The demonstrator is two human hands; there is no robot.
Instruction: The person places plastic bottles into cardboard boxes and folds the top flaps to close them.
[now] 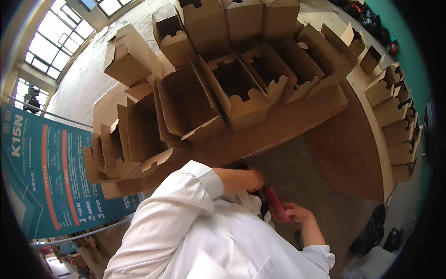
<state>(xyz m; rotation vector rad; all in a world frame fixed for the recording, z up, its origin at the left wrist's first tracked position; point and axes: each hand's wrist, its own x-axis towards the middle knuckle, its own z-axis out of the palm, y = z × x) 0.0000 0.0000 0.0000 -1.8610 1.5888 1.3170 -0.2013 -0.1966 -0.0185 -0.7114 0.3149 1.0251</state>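
Both hands (278,197) on red pkg (277,204); brown boxes (232,88) behind.

I am looking into a packing workshop or small warehouse. Open cardboard boxes (234,88) stand stacked in rows along a flat cardboard-covered platform (288,125), and more folded cartons (395,121) line its right edge. The concrete floor (297,172), high industrial windows (60,42) and a printed teal banner (42,172) at left fit that.
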